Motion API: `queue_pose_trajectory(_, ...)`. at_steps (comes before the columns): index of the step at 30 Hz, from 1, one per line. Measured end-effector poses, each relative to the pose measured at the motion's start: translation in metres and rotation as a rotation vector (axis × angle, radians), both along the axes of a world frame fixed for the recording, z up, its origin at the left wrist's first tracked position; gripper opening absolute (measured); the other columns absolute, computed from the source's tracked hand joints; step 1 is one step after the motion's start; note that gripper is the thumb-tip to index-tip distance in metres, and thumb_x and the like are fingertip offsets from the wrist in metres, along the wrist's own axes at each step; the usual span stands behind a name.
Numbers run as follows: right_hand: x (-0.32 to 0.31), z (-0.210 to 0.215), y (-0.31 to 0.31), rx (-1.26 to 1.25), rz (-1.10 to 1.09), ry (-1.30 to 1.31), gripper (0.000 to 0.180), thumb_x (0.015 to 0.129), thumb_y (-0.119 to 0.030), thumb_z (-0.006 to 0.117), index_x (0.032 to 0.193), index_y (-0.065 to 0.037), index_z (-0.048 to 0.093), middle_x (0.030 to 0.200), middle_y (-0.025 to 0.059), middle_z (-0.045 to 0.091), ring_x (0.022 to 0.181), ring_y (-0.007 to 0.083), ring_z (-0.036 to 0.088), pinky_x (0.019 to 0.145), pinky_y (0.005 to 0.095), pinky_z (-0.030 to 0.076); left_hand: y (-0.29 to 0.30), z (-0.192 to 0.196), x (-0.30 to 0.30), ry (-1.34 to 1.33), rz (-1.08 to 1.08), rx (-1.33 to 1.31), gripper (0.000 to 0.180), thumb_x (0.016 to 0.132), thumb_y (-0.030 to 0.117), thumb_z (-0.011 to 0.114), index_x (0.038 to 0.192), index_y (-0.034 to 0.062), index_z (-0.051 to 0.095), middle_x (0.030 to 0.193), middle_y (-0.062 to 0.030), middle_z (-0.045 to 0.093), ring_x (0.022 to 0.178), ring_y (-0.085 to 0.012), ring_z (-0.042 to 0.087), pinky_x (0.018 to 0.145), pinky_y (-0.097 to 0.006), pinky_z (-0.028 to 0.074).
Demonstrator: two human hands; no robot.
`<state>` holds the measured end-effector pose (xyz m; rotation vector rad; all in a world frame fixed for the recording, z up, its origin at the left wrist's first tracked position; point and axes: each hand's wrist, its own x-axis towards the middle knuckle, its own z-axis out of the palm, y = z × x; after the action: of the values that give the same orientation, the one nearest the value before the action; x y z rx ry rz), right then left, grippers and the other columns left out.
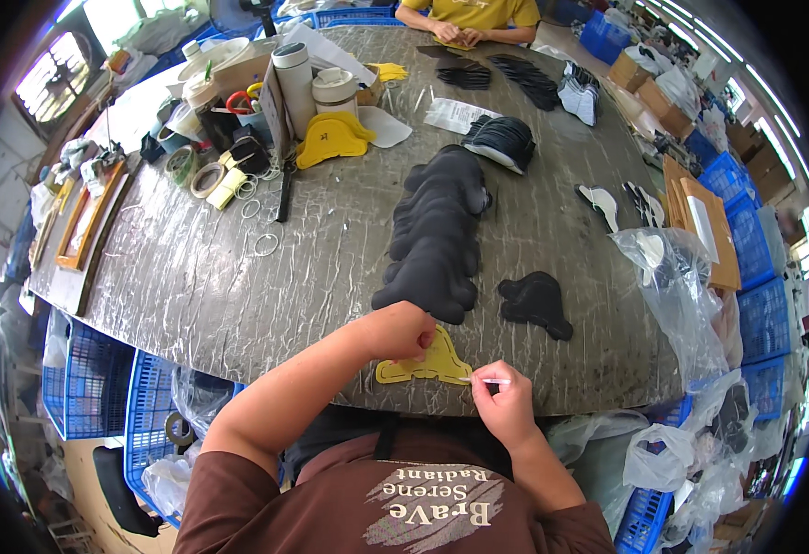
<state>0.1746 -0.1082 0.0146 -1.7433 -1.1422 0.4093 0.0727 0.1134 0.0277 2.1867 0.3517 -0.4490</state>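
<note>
A yellow template-like piece (439, 358) with a rounded top and two flared ends lies at the table's near edge, dark lines along its outline. My right hand (504, 403) pinches a slim white pen (489, 380), its tip at the piece's right end. Over the piece's upper left is my left hand (406, 331), fingers curled closed; what they hold, if anything, is hidden. Just beyond it a long row of overlapping black padded pieces (437, 231) runs away from me. A small black stack (535, 305) of similar shape sits to the right.
Another yellow piece (335, 138) leans by white containers (295, 78) at the far left, near tape rolls (208, 179) and rubber bands (266, 244). Dark bundled pieces (501, 140) lie farther back. A person in yellow (469, 23) works opposite. Clear plastic (672, 295) hangs over the right edge.
</note>
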Motion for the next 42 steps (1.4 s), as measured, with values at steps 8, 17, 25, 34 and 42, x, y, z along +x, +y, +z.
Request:
queue_pose_trajectory(8,0.009,0.009,0.001,0.045,-0.119,0.087,0.007,0.086,0.001,0.06,0.088,-0.001,0.054,0.071,0.0112,0.062,0.065,0.0223,0.062,0.059,0.0319,0.048,-0.016,-0.002,-0.006,-0.121,0.084,0.312,0.028,0.069,0.017,0.078,0.09,0.003,0.065,0.083,-0.0114,0.066,0.082,-0.029,0.065,0.074,-0.038,0.05)
queue_pose_trajectory(17,0.05,-0.005,0.047,-0.124,0.057,0.26,0.018,0.09,0.001,0.045,0.103,-0.001,0.058,0.079,0.0146,0.063,0.07,0.0239,0.063,0.066,0.0334,0.051,0.026,-0.033,-0.028,-0.401,0.577,-0.442,0.019,0.075,0.005,0.077,0.084,0.005,0.061,0.078,-0.001,0.063,0.07,-0.0137,0.06,0.064,-0.028,0.049)
queue_pose_trajectory(25,0.015,0.002,0.084,-0.446,0.233,-0.424,0.033,0.07,-0.013,0.069,0.1,-0.005,0.061,0.104,0.0135,0.056,0.094,0.0314,0.061,0.081,0.04,0.051,0.063,-0.07,-0.061,-0.859,0.805,-1.453,0.013,0.085,0.005,0.067,0.096,0.0053,0.06,0.101,-0.01,0.068,0.093,-0.0237,0.067,0.085,-0.038,0.056)
queue_pose_trajectory(34,0.05,0.02,0.054,-0.286,0.004,0.037,0.03,0.07,0.002,0.059,0.1,-0.001,0.055,0.093,0.0158,0.068,0.085,0.0266,0.067,0.076,0.0344,0.052,0.056,-0.068,-0.065,-0.862,0.798,-1.437,0.013,0.084,0.004,0.069,0.094,0.0059,0.063,0.101,-0.0097,0.068,0.092,-0.0238,0.067,0.085,-0.039,0.056)
queue_pose_trajectory(42,0.129,0.037,0.029,-0.173,-0.318,-0.468,0.032,0.072,-0.009,0.07,0.102,-0.004,0.06,0.099,0.0126,0.062,0.098,0.0318,0.059,0.085,0.0415,0.049,0.055,-0.068,-0.057,-0.853,0.755,-1.421,0.013,0.085,0.004,0.068,0.096,0.0063,0.062,0.1,-0.0096,0.068,0.091,-0.024,0.068,0.082,-0.04,0.057)
